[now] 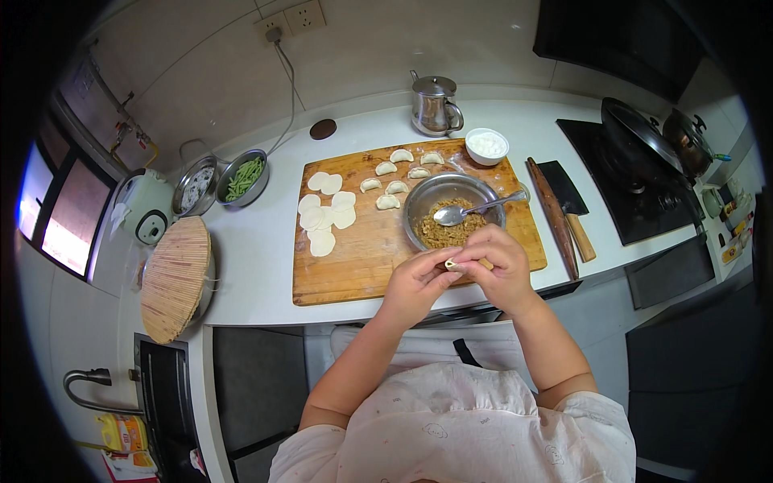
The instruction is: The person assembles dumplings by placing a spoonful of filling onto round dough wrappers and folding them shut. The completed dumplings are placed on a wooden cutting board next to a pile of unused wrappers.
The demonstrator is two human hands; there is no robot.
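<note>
Between the fingertips of my left hand (420, 282) and my right hand (497, 266) a small dumpling (452, 264) is pinched, mostly hidden by the fingers. Both hands are closed on it, just in front of a steel bowl (413, 211) of brown minced filling (448, 234). A metal spoon (459, 214) rests in that bowl, its handle over the right rim. Behind and left of the bowl, several folded dumplings (388, 202) lie on the wooden board (362, 268). Flat round dough wrappers (322, 242) overlap on the board's left side.
A white bowl of flour (487, 145) sits at the board's back right corner. Right of the board lie a rolling pin (553, 217) and a cleaver (564, 189), beside the black stove (624, 189). A steel pitcher (435, 109) stands behind; green beans (245, 179) and a woven lid (179, 278) are left.
</note>
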